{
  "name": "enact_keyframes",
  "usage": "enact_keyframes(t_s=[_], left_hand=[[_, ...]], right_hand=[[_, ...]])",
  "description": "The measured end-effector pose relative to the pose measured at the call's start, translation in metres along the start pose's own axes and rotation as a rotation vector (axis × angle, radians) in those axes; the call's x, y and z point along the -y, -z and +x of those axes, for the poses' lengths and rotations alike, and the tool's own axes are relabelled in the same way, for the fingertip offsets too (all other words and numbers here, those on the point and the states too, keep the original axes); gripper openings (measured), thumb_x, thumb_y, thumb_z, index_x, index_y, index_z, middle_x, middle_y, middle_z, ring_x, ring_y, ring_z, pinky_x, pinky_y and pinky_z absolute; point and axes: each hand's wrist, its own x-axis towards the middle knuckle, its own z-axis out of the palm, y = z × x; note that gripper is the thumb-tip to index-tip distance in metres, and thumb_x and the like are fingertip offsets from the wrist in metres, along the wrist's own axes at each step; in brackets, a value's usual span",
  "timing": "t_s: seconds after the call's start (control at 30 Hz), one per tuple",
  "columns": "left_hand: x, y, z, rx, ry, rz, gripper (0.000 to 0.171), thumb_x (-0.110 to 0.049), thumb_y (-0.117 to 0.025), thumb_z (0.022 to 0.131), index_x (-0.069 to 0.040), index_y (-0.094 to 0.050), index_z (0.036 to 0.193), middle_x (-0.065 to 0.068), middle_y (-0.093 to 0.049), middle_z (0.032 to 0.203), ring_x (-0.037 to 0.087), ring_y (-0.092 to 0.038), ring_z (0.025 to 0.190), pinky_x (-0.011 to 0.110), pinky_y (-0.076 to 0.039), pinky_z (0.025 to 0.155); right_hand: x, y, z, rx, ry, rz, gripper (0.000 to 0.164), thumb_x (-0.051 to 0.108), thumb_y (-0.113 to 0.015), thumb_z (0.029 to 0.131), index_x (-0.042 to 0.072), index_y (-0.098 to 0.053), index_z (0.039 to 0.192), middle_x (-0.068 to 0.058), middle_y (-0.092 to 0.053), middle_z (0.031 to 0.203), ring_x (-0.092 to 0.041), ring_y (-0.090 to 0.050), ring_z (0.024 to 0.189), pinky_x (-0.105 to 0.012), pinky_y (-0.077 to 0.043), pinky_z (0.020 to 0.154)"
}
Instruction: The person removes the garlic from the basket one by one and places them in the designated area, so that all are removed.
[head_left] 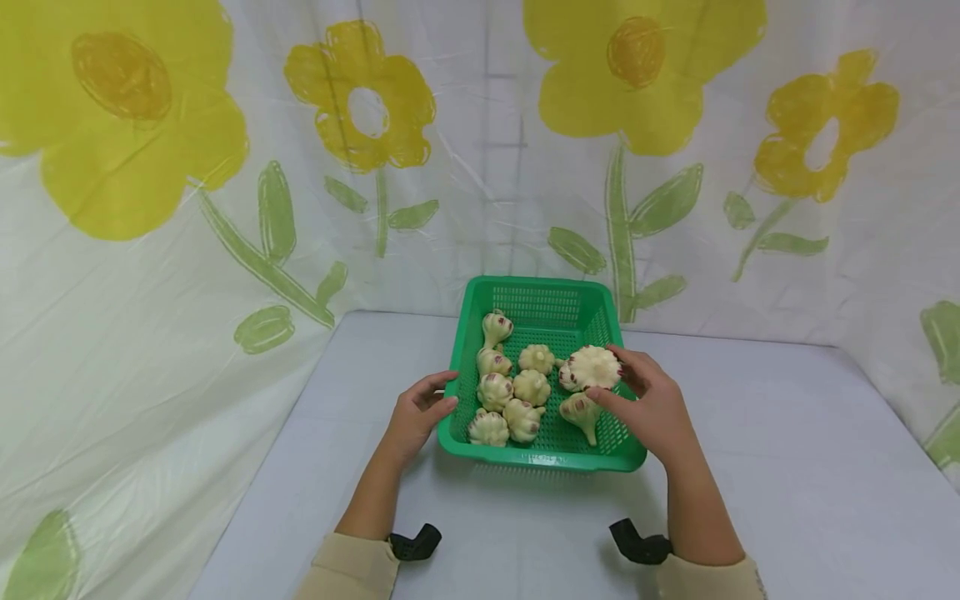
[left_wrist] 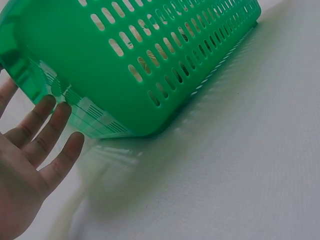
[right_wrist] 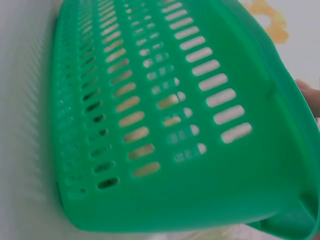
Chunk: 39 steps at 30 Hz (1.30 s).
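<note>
A green plastic basket with slotted walls holds several whole garlic bulbs, pale with purplish marks. My right hand reaches over the basket's right rim. Thumb and fingers pinch one garlic bulb at its side, above the other bulbs. Just below it lies a bulb with a stem. At the left rim, my left hand touches the basket with fingers spread; its straight fingers show by the outer wall in the left wrist view. Most of the right hand is hidden behind the basket in the right wrist view.
The basket stands on a table with a white cover. A white curtain with yellow flowers hangs behind the table and along its sides. Each wrist carries a black mount.
</note>
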Motion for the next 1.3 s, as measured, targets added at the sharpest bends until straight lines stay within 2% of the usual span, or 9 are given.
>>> enact_keyframes(t_s=[0.23, 0.37, 0.6, 0.73, 0.87, 1.1, 1.3], left_hand=[[0.000, 0.000, -0.001, -0.004, -0.005, -0.002, 0.044, -0.022, -0.069, 0.093, -0.012, -0.059, 0.134, 0.013, -0.053, 0.131, 0.023, -0.058, 0.112, 0.025, -0.052, 0.088], [0.001, 0.001, 0.000, -0.006, -0.004, -0.002, 0.044, -0.021, -0.069, 0.093, -0.011, -0.059, 0.134, 0.012, -0.051, 0.128, 0.022, -0.058, 0.112, 0.025, -0.052, 0.088], [-0.001, 0.000, -0.001, -0.009, 0.005, 0.005, 0.043, -0.021, -0.069, 0.093, -0.013, -0.059, 0.134, 0.012, -0.051, 0.129, 0.023, -0.058, 0.112, 0.026, -0.052, 0.088], [-0.001, 0.000, 0.000, -0.006, 0.003, 0.006, 0.043, -0.020, -0.068, 0.093, -0.012, -0.059, 0.134, 0.012, -0.050, 0.128, 0.022, -0.058, 0.112, 0.025, -0.052, 0.089], [0.000, 0.000, 0.000, -0.006, 0.000, 0.004, 0.042, -0.019, -0.068, 0.093, -0.011, -0.059, 0.134, 0.012, -0.050, 0.127, 0.023, -0.058, 0.112, 0.024, -0.052, 0.088], [0.000, 0.000, -0.001, -0.011, 0.005, 0.005, 0.043, -0.022, -0.069, 0.093, -0.013, -0.059, 0.134, 0.011, -0.050, 0.126, 0.025, -0.057, 0.114, 0.025, -0.052, 0.088], [0.001, 0.000, 0.000, -0.006, 0.006, 0.010, 0.043, -0.022, -0.069, 0.093, -0.014, -0.059, 0.134, 0.011, -0.050, 0.127, 0.025, -0.056, 0.114, 0.025, -0.052, 0.088]], right_hand=[[-0.004, 0.012, 0.001, -0.082, -0.024, 0.027, 0.064, 0.029, -0.075, 0.088, 0.019, -0.049, 0.145, -0.001, -0.055, 0.134, 0.006, -0.051, 0.114, -0.012, -0.040, 0.101], [-0.005, 0.019, 0.002, -0.148, -0.036, 0.043, 0.064, 0.026, -0.075, 0.088, 0.014, -0.049, 0.145, -0.005, -0.055, 0.134, 0.006, -0.051, 0.115, -0.009, -0.040, 0.098], [-0.015, 0.031, 0.004, -0.284, -0.101, 0.042, 0.065, 0.022, -0.078, 0.086, 0.011, -0.051, 0.144, -0.007, -0.057, 0.133, 0.005, -0.056, 0.111, -0.013, -0.044, 0.097], [-0.023, 0.039, 0.004, -0.329, -0.200, 0.066, 0.066, 0.026, -0.078, 0.085, 0.016, -0.051, 0.144, -0.006, -0.056, 0.137, 0.003, -0.056, 0.110, -0.012, -0.045, 0.095], [-0.035, 0.047, 0.004, -0.341, -0.307, 0.108, 0.067, 0.031, -0.078, 0.085, 0.021, -0.050, 0.145, -0.002, -0.054, 0.139, 0.003, -0.056, 0.109, -0.007, -0.046, 0.087], [-0.056, 0.051, 0.006, -0.361, -0.424, 0.144, 0.072, 0.037, -0.078, 0.084, 0.021, -0.047, 0.147, 0.007, -0.053, 0.126, 0.000, -0.056, 0.107, -0.005, -0.046, 0.077], [-0.077, 0.052, 0.005, -0.355, -0.538, 0.140, 0.078, 0.044, -0.076, 0.083, 0.021, -0.043, 0.150, 0.006, -0.049, 0.128, -0.006, -0.053, 0.112, -0.006, -0.044, 0.074]])
